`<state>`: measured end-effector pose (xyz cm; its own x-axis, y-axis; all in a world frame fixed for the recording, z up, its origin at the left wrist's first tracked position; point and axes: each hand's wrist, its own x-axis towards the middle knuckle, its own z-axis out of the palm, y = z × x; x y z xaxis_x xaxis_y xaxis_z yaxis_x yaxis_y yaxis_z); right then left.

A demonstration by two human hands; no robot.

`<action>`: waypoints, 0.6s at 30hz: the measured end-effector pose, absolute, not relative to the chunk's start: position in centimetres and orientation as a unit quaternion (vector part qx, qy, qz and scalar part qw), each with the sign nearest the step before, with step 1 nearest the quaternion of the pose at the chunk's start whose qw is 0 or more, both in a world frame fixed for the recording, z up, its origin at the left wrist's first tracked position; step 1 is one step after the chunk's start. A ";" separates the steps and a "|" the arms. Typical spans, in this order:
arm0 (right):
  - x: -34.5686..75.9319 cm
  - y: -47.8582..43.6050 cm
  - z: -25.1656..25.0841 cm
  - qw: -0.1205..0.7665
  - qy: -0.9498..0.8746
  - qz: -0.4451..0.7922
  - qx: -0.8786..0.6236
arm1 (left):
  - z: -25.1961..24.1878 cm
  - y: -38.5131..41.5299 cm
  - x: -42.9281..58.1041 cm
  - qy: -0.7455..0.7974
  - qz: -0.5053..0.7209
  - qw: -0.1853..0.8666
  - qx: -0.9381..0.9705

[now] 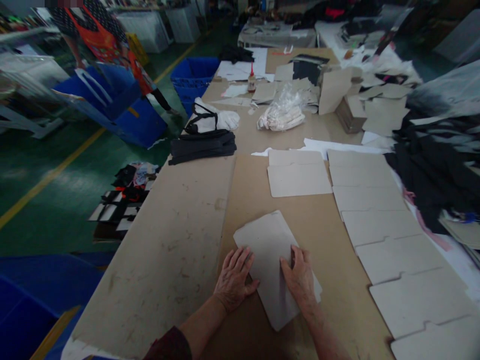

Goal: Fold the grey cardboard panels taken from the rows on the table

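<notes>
A light grey cardboard sheet (268, 250) with rounded corners lies at a slant on the brown board in front of me. Across its left edge rests my left hand (236, 280), flat, with the fingers stretched and the thumb apart. My right hand (300, 280) grips the sheet near its right edge, fingers bent and thumb on top. Beyond it are a couple of similar overlapping sheets (300, 180). To the right, a long row of several grey cardboard sheets (390, 225) overlaps like shingles toward me.
Black folded fabric (202, 146) and a white bundle (217, 120) lie at the table's far left. A clear plastic bag (283, 110), a glue bottle (251, 80) and cardboard stacks stand farther back. Dark cloth (442, 175) piles up at right. A person (101, 35) handles a blue bin (112, 105).
</notes>
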<state>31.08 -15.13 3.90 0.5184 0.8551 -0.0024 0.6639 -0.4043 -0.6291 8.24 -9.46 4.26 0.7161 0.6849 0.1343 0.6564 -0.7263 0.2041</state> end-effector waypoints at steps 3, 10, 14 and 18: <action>30.9 -15.1 4.0 0.275 -0.477 0.141 -0.823 | 4.2 -9.5 8.3 0.366 0.110 0.071 0.921; 30.3 -15.2 3.9 0.240 -0.499 0.103 -0.826 | 4.1 -9.5 8.0 0.346 0.108 0.030 0.932; 30.0 -15.3 2.9 0.253 -0.494 0.066 -0.829 | 3.8 -9.2 7.6 0.325 0.121 -0.025 0.938; 29.4 -15.1 2.6 0.312 -0.462 0.075 -0.827 | 3.5 -8.7 7.5 0.312 0.144 -0.071 0.936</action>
